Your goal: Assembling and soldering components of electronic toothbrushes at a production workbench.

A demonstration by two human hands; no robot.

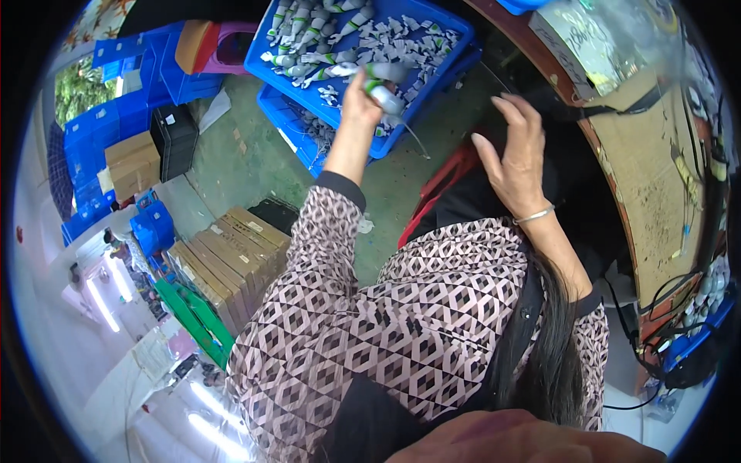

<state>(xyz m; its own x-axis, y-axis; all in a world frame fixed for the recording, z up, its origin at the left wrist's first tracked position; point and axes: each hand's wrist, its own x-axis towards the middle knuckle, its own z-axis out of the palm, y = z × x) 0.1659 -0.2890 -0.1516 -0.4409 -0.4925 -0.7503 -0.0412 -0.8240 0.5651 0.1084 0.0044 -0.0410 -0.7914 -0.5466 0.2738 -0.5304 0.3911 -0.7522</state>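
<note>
While the left hand (361, 104) grips a grey part (386, 99) with a green band, the right hand (513, 150) hangs open, its fingers spread and slightly curved, holding nothing. The gripped part is over the near edge of a blue tray (461, 31), and a thin wire (417, 139) trails from it toward the right. Blur hides whether the grey shape just beyond the fingers is also held.

Banded parts (309, 27) crowd the left side of the tray; small white pieces (394, 35) are scattered over its right side. A second tray (275, 116) is underneath, with more pieces showing at its near end.

On the right wrist is a bracelet (534, 214). A table (641, 208) stands to the right of that hand, apart from it. At the left, cartons (224, 262) stand side by side on the green floor (231, 154).
</note>
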